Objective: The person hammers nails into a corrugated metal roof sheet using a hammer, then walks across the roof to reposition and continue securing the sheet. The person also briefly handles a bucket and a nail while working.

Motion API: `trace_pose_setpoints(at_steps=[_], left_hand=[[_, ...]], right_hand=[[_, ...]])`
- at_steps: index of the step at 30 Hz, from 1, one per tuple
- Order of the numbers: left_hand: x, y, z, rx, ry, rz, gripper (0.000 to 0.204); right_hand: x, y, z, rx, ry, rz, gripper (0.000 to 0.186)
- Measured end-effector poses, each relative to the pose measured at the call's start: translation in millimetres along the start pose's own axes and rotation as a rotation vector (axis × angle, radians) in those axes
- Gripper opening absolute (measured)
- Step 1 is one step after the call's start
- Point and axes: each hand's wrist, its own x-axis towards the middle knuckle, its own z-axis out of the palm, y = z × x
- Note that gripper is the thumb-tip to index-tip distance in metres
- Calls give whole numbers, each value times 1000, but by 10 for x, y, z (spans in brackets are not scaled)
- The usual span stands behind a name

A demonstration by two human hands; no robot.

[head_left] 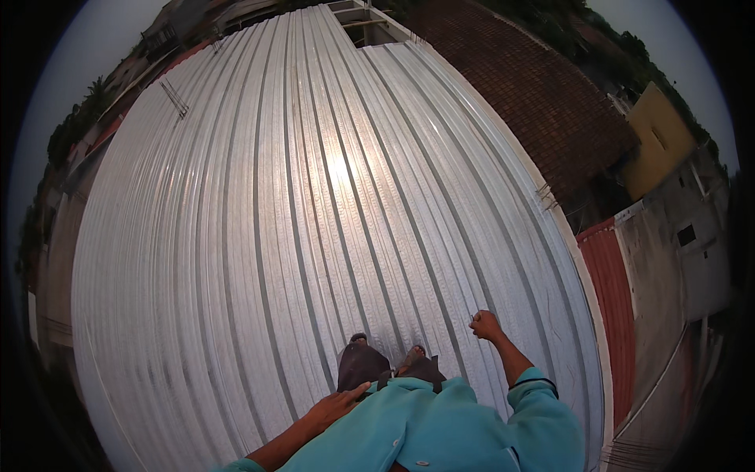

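I stand on a ribbed, silvery metal roof. My left hand lies with fingers stretched out against the dark trousers at my waist. Out over the roof on the right, my right hand is closed, fingers curled in. Whether it holds something small cannot be made out. Both feet show below the trousers, the right foot on the sheet. A turquoise shirt covers my body and upper arms.
A pale wall edge borders the roof on the right, with thin rods sticking up. More rods rise at the far left. A framed opening lies at the far end. Beyond the edge are a brown tiled roof and a red sheet roof.
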Motion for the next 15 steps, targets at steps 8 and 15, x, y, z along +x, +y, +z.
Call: trace_pose_setpoints(at_steps=[8,15], left_hand=[[304,-1019,-1267,368,-34,249,59],[893,-1500,-2129,280,-114,428,58]], right_hand=[[40,-61,467,70,62,354,17],[-290,456,1595,-155,18,-67,14]])
